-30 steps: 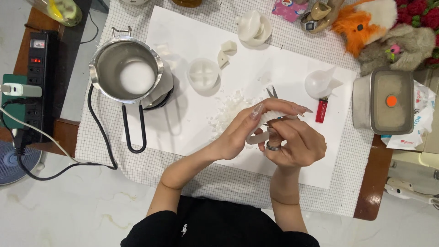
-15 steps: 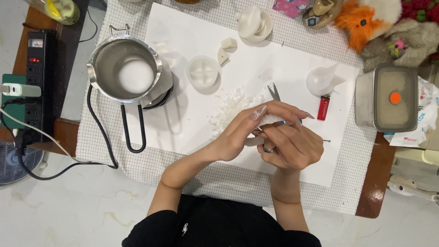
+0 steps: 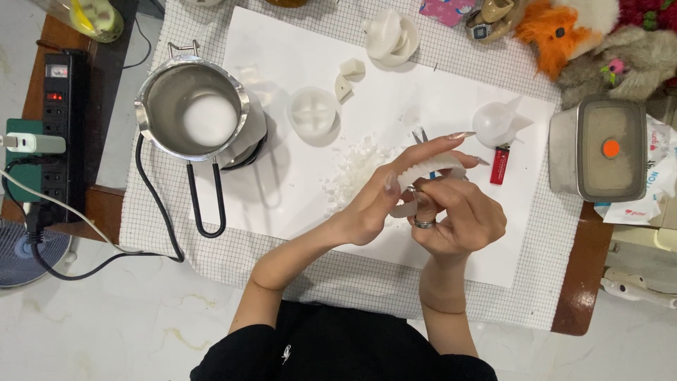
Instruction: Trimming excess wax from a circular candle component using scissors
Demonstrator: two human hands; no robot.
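Holding white mould (image 3: 431,169) (both hands (image 3: 423,201)) above paper (image 3: 296,197).

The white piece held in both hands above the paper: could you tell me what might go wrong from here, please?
1. The left hand and right hand grip the white piece in mid-air; it could slip or snap.
2. Scissors lie just beyond the fingers, so a slip might catch a blade.
3. White crumbs may scatter off the paper if brushed.
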